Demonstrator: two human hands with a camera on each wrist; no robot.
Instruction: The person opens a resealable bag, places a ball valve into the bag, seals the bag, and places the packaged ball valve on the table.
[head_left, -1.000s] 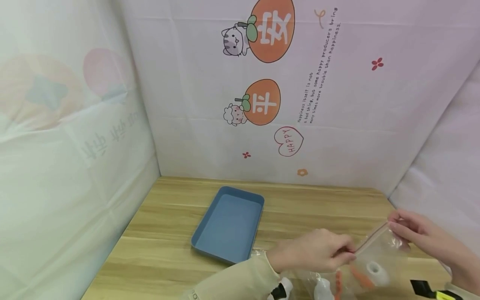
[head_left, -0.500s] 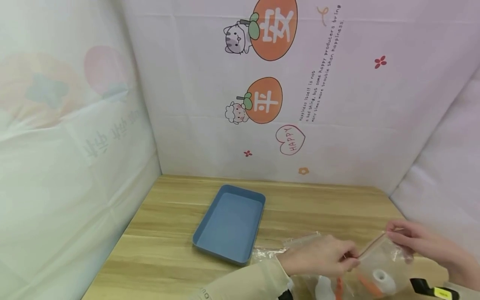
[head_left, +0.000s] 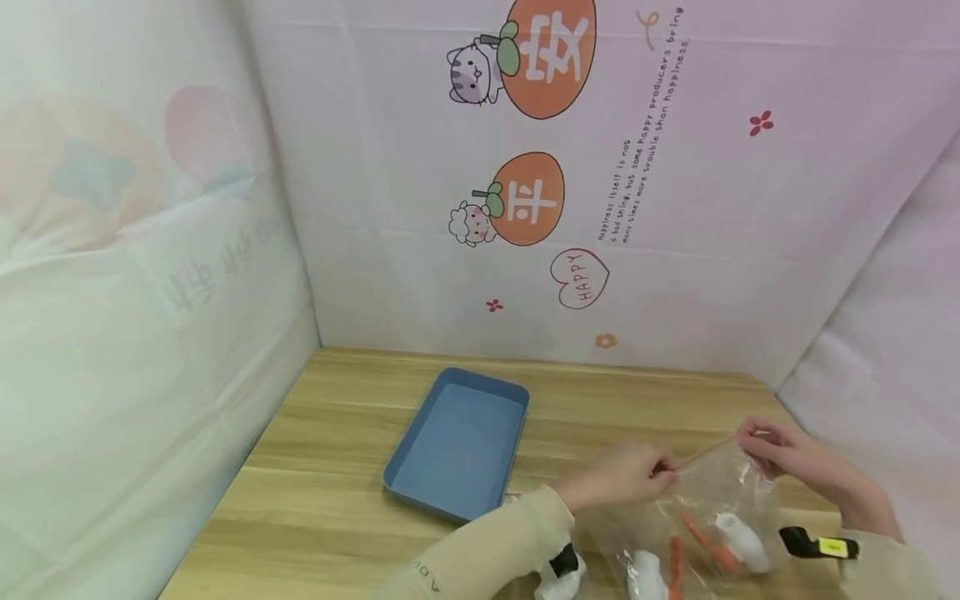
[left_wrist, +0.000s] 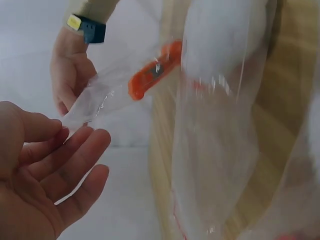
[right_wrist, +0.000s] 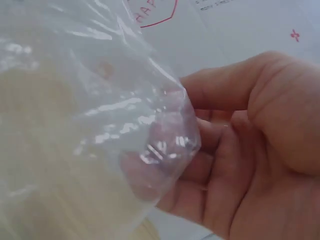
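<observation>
Between both hands a clear zip bag (head_left: 723, 479) is stretched by its top edge. Through its film show a white bottle-like piece (head_left: 742, 542) and a slim orange piece (head_left: 708, 542); in the left wrist view the orange piece (left_wrist: 155, 70) has a grey patch. My left hand (head_left: 626, 477) pinches one end of the edge, thumb against forefinger, its other fingers loosely bent in the left wrist view. The other corner is pinched by my right hand (head_left: 795, 462), whose fingers (right_wrist: 200, 165) lie partly behind the film in the right wrist view.
Near the front edge lie more clear bags, one with a white piece (head_left: 647, 575) and an orange strip (head_left: 676, 567), another with a white and black piece (head_left: 562, 573). A blue tray (head_left: 457, 450) stands left of the hands. Printed cloth walls (head_left: 420, 275) enclose the wooden table (head_left: 300, 467).
Both hands, still pinching the zip bag, have moved left and a little up. The white and orange pieces inside have shifted with it.
</observation>
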